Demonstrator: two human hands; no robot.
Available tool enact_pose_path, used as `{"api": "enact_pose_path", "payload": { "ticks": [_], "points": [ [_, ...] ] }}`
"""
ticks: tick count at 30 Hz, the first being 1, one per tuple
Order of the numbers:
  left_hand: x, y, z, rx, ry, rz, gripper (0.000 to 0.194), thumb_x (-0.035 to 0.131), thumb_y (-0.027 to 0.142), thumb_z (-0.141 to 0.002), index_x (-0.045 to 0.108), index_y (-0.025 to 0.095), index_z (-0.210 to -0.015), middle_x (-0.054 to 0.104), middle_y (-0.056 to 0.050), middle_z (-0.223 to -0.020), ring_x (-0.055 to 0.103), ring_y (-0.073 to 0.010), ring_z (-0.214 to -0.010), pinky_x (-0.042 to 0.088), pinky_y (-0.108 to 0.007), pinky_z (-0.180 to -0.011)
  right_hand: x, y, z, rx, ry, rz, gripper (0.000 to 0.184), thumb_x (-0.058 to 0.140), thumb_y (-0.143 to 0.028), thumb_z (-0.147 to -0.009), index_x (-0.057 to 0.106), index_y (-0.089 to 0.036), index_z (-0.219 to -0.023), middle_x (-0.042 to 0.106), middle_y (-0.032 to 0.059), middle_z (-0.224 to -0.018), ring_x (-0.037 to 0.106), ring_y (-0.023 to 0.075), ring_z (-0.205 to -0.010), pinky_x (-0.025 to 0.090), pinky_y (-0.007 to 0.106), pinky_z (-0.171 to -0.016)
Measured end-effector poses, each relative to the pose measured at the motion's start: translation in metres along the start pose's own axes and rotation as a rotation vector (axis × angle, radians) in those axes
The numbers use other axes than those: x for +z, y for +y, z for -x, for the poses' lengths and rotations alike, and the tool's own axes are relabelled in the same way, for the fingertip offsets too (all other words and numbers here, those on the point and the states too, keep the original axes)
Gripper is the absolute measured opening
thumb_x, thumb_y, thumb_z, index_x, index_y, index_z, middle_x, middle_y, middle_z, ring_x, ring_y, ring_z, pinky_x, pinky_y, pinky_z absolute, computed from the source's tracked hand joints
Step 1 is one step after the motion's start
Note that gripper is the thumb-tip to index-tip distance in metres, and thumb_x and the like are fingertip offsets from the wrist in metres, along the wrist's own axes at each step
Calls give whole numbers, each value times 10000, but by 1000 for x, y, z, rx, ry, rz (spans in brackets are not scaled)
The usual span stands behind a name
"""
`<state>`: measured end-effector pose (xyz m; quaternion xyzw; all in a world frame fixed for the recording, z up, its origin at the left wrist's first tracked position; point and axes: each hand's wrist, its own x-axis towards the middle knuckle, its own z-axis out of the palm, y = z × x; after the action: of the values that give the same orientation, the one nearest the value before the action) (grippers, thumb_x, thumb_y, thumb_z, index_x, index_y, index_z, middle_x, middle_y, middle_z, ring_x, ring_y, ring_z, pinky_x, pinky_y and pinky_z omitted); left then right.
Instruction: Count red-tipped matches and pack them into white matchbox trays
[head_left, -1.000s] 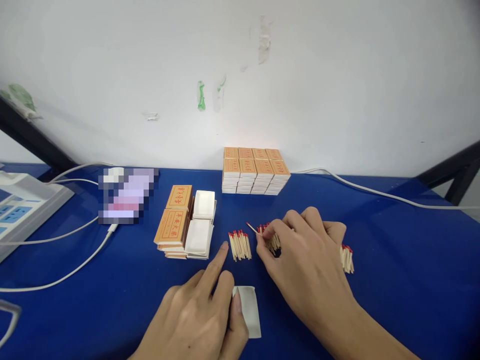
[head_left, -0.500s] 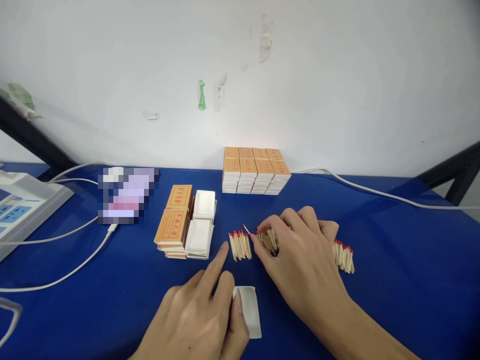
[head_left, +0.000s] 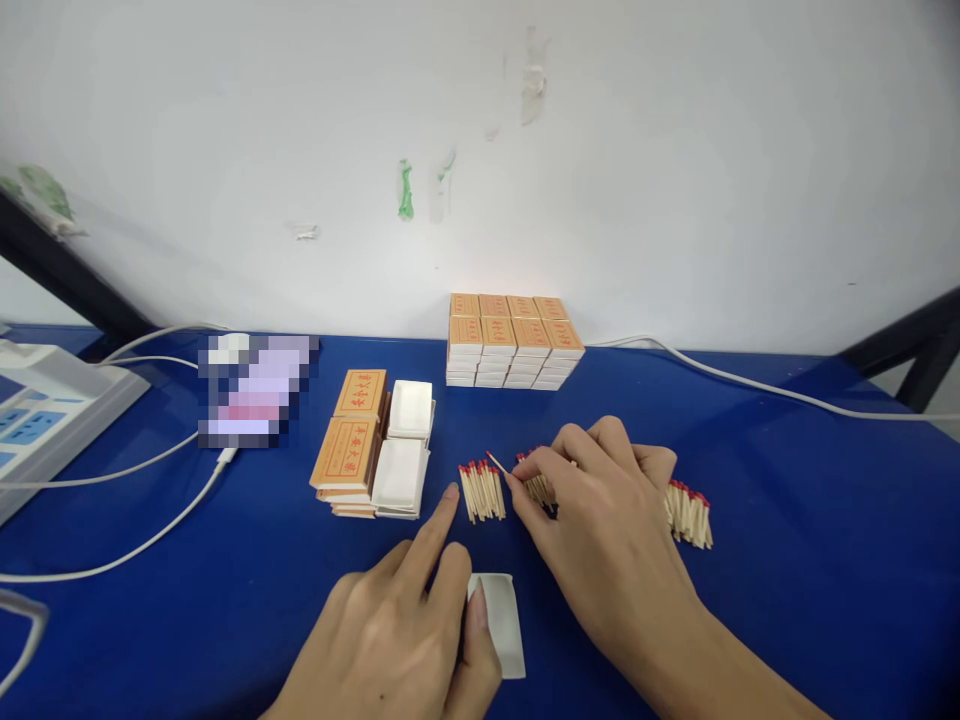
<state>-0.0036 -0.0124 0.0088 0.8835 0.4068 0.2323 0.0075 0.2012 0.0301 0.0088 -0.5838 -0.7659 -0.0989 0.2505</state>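
Between thumb and forefinger, my right hand pinches a single red-tipped match, tilted with its head to the upper left. Under that hand lies a pile of matches, partly hidden by the fingers. To its left is a small row of matches, heads pointing away from me. My left hand has its index finger stretched out beside that row's left side. Its thumb is over the left part of a white matchbox tray; whether it presses on the tray I cannot tell.
Orange matchboxes and white trays stand stacked at left. A block of matchboxes is by the wall. More matches lie right of my right hand. A power strip and white cables are at far left.
The match between my right fingers has shifted slightly, and more of its stick shows. My left hand stays in place by the tray and the small row.
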Motion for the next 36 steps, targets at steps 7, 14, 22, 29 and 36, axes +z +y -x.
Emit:
{"api": "enact_pose_path", "payload": {
  "ticks": [7, 14, 22, 29, 36],
  "points": [
    [1, -1, 1, -2, 2, -4, 260, 463, 130, -1009, 657, 185, -845, 763, -268, -1381, 856, -290, -796, 739, -419, -618, -2, -2, 1, 87, 2, -138, 258, 815, -116, -914, 682, -223, -720, 621, 4, -749, 502, 244, -836, 252, 430, -783],
    [2, -1, 1, -7, 0, -3, 260, 457, 130, -1007, 660, 194, -859, 791, -233, -1340, 859, -285, -828, 739, -409, -632, -4, -11, 1, 200, -101, -288, 274, 845, -198, -908, 690, -244, -688, 616, -19, -726, 533, 233, -837, 276, 434, -808],
    [1, 0, 1, -3, -15, 0, 255, 458, 141, -1010, 658, 189, -859, 762, -260, -1389, 854, -283, -809, 737, -407, -624, -7, -10, 0, 206, -134, -271, 250, 796, -250, -939, 703, -256, -707, 644, -9, -750, 528, 242, -854, 277, 439, -818],
    [-2, 0, -1, -12, -6, -7, 254, 459, 129, -1002, 643, 198, -841, 797, -218, -1331, 841, -270, -752, 725, -410, -564, -11, 3, -2, 147, -24, -114, 205, 761, -248, -951, 728, -259, -749, 663, 12, -760, 529, 258, -854, 262, 441, -806],
    [-1, 1, 1, -6, -11, -3, 254, 458, 127, -995, 639, 200, -835, 786, -230, -1353, 853, -284, -799, 737, -420, -600, -10, 1, 2, 40, -27, 110, 278, 691, -208, -967, 649, -252, -695, 640, 51, -718, 531, 287, -850, 242, 447, -770]
  ]
}}
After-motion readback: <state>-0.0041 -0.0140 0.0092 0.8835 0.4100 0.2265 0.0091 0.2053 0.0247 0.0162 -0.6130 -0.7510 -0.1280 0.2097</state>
